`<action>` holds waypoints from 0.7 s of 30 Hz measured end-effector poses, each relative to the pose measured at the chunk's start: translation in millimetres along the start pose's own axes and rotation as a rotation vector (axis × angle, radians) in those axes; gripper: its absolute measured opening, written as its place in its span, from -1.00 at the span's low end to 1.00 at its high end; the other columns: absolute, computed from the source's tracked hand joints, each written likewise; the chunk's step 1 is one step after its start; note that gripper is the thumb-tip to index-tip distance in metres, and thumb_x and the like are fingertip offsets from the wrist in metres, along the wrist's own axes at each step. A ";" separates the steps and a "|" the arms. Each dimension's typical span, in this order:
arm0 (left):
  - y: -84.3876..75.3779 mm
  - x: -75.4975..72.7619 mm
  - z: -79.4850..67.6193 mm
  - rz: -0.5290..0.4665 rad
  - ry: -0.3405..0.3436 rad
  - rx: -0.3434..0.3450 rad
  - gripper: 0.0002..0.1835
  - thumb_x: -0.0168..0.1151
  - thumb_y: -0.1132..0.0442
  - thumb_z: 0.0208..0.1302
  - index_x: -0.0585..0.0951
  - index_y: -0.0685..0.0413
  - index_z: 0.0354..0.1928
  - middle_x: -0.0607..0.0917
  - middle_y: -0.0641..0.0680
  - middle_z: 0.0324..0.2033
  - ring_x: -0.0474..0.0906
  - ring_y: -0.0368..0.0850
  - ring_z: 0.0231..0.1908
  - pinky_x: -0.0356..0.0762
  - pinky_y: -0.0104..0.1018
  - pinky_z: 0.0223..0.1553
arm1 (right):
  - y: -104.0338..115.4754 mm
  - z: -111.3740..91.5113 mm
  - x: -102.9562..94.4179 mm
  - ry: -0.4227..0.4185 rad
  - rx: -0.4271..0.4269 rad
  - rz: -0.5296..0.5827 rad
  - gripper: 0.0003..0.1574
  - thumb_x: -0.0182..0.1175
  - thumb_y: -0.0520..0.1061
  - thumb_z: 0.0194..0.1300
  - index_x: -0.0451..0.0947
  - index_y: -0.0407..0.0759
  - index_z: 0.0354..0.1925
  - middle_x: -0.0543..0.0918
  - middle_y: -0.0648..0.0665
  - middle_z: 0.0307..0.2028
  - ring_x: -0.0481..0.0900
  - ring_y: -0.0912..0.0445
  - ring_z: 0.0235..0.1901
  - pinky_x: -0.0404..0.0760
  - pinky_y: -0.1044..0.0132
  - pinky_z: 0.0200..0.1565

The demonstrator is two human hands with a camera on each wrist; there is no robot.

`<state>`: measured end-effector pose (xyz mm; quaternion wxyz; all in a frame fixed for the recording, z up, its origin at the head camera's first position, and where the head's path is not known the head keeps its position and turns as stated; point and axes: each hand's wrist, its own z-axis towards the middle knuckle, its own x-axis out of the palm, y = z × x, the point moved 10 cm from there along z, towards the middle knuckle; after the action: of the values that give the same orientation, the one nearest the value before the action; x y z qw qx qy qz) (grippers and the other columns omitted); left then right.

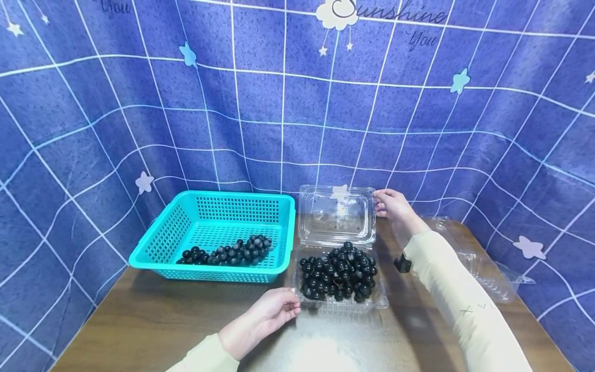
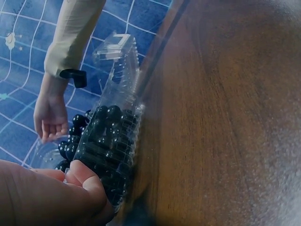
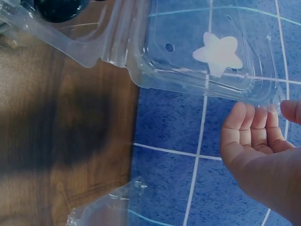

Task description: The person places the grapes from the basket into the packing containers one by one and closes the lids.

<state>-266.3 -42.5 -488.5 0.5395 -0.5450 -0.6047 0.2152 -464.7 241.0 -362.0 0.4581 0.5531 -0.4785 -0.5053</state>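
A clear plastic clamshell box (image 1: 382, 300) full of dark grapes (image 1: 339, 274) sits on the table, its hinged lid (image 1: 316, 219) raised upright at the back. My right hand (image 1: 395, 206) pinches the lid's upper right corner; the right wrist view shows its fingers (image 3: 235, 125) curled at the lid's rim with the thumb opposite. At the box's near left corner, my left hand (image 1: 271, 312) holds the rim between thumb and fingers. The left wrist view shows this thumb (image 2: 84, 175) against the box wall, with grapes visible through the plastic.
Left of the box stands a turquoise basket (image 1: 214, 276) with more dark grapes (image 1: 241, 253) inside. More clear plastic boxes (image 1: 497, 287) lie at the right of the wooden table (image 1: 139, 330). A blue checked curtain (image 1: 260, 103) hangs close behind.
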 end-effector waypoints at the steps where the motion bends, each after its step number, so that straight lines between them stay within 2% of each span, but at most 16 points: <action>1: 0.1 -0.2 0.1 -0.001 -0.002 0.001 -0.78 -0.04 0.55 0.09 0.27 0.20 -0.23 0.41 -0.02 -0.48 0.38 -0.22 -0.41 0.46 -0.43 -0.27 | 1.9 -0.4 -0.2 0.001 -0.004 -0.003 -0.79 -0.08 -0.17 0.40 0.35 -0.27 -0.08 0.46 -0.02 -0.38 0.46 0.25 -0.53 0.58 0.40 -0.38; 11: -1.0 -0.2 1.0 0.007 -0.002 0.013 -0.81 -0.04 0.55 0.08 0.30 0.14 -0.31 0.42 -0.04 -0.52 0.39 -0.24 -0.43 0.46 -0.44 -0.30 | 17.5 -5.8 1.6 0.027 -0.029 -0.028 -0.65 -0.09 -0.17 0.41 0.32 -0.40 0.04 0.47 0.04 -0.42 0.45 0.30 -0.54 0.56 0.44 -0.44; 16: -1.2 0.9 -0.4 0.001 0.000 0.009 -0.80 -0.05 0.55 0.10 0.29 0.17 -0.27 0.42 -0.03 -0.51 0.39 -0.24 -0.43 0.47 -0.45 -0.30 | 23.9 -9.4 1.4 0.022 -0.034 -0.071 -0.70 -0.12 -0.19 0.40 0.34 -0.35 0.00 0.48 0.04 -0.41 0.46 0.29 -0.52 0.56 0.46 -0.42; 21: -2.4 0.0 -0.9 0.009 -0.008 0.010 -0.80 -0.05 0.55 0.09 0.29 0.18 -0.27 0.42 -0.03 -0.51 0.39 -0.23 -0.42 0.47 -0.45 -0.30 | 28.6 -13.7 3.6 0.056 -0.033 -0.078 -0.72 -0.12 -0.20 0.40 0.35 -0.35 -0.02 0.51 0.05 -0.43 0.47 0.28 -0.50 0.57 0.45 -0.39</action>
<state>-266.5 -43.5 -486.2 0.5388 -0.5442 -0.6032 0.2228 -452.8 234.3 -333.2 0.4604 0.5778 -0.4350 -0.5148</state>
